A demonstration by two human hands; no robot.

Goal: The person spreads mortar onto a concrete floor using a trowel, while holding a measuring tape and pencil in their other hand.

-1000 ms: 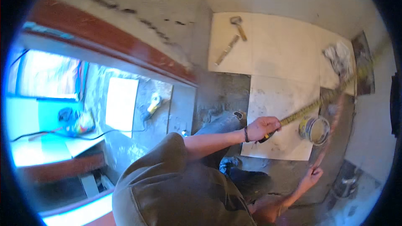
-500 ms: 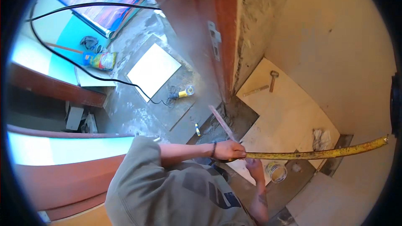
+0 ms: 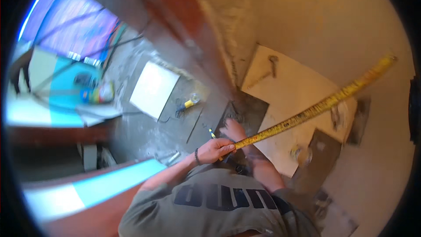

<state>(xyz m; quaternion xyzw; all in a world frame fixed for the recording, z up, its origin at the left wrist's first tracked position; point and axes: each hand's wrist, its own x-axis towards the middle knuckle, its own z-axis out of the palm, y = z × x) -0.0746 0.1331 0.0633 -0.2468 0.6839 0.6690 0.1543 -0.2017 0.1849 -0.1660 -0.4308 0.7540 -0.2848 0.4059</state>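
Observation:
A long yellow tape measure blade (image 3: 302, 116) slants up to the right from my left hand (image 3: 215, 150), which is closed round its lower end. The blade's far tip hangs in front of the wall side, over the pale floor tiles. My right hand (image 3: 233, 128) reaches forward past the left one, low over a dark grey patch of floor (image 3: 251, 110). Its fingers look stretched apart, though blurred, and I see nothing in them. Close to my left hand lies a small yellow-and-black handled tool (image 3: 212, 133).
Pale tiles (image 3: 280, 142) carry a hammer (image 3: 273, 63) and a small tub (image 3: 300, 154). A yellow angle grinder (image 3: 189, 103) with a cord lies by a white tile (image 3: 154, 90). The reddish door frame (image 3: 193, 30) stands ahead; a filled bag (image 3: 105, 92) is at left.
My right hand has moved forward and left, past the left hand. The tape's far end has swung upward. A pinkish strip near my left hand no longer shows. The view has turned.

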